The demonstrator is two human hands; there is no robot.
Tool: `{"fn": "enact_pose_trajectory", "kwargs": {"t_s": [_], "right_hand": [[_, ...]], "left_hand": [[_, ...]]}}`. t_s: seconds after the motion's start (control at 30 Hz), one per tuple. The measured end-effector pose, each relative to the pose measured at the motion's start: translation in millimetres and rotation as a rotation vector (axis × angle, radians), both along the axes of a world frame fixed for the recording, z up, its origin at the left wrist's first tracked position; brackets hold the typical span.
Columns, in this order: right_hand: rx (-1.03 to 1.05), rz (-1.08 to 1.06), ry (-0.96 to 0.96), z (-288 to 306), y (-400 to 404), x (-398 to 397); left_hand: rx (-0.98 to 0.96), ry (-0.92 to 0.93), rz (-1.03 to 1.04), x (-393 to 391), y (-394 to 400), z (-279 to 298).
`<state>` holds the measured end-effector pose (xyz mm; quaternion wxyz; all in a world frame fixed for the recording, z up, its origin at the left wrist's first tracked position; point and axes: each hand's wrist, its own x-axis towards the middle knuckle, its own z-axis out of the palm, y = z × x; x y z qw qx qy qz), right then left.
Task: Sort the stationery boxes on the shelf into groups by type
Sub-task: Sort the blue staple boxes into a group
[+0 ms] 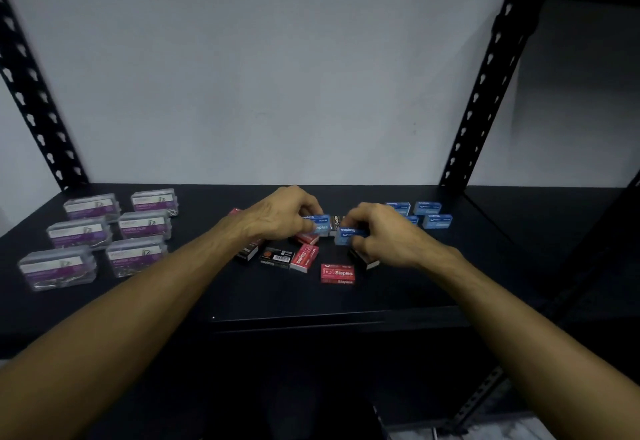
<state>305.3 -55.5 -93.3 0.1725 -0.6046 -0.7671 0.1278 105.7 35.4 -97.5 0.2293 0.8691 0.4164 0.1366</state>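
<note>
- You stand at a black shelf [415, 287] framed by slotted black uprights [485, 83] against a pale wall, both bare forearms reaching in over its front edge.
- At your far left, six clear paper-clip boxes [104, 231] with purple labels sit in a tidy block of two columns, well apart from everything else; that group looks finished.
- At the back right, a cluster of blue staple boxes [437, 221] stands together just beyond your right hand, four of them visible, one partly hidden by the hand; this group is begun, not complete.
- In the middle lies the unsorted heap: red staple boxes [337, 273] and black staple boxes [277, 257] mixed and lying at odd angles, some touching, some under your hands. Neither colour has a place of its own yet, so this is most of the work left.
- Your left hand [280, 214] hovers over the back of the heap, its fingers curled round a blue box [320, 225] at the heap's rear edge.
- Your right hand [384, 235] has its fingers pinched on a second blue box [348, 234], lifted slightly above the heap and just beside the first.
- By this reading, both blue boxes are bound for the cluster at the right; red and black then need separating, roughly half the task.
</note>
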Motion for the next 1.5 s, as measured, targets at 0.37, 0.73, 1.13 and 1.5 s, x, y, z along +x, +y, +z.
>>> {"fn": "enact_pose_trajectory", "kwargs": {"t_s": [0.37, 0.73, 1.13, 1.5], "right_hand": [[-0.035, -0.289, -0.095, -4.0, -0.6, 115.3], [-0.069, -0.343, -0.108, -21.8, -2.2, 165.9], [-0.052, -0.281, -0.120, -34.5, 4.4, 182.5], [-0.037, -0.300, -0.124, -37.8, 3.5, 181.4]], "left_hand": [[0.022, -0.008, -0.048, 83.8, -13.7, -10.2], [0.007, -0.074, 0.026, 157.7, -21.7, -38.2], [0.030, -0.098, 0.019, 172.4, -23.3, -46.0], [0.087, -0.056, -0.033, 169.7, -24.1, -42.5]]}}
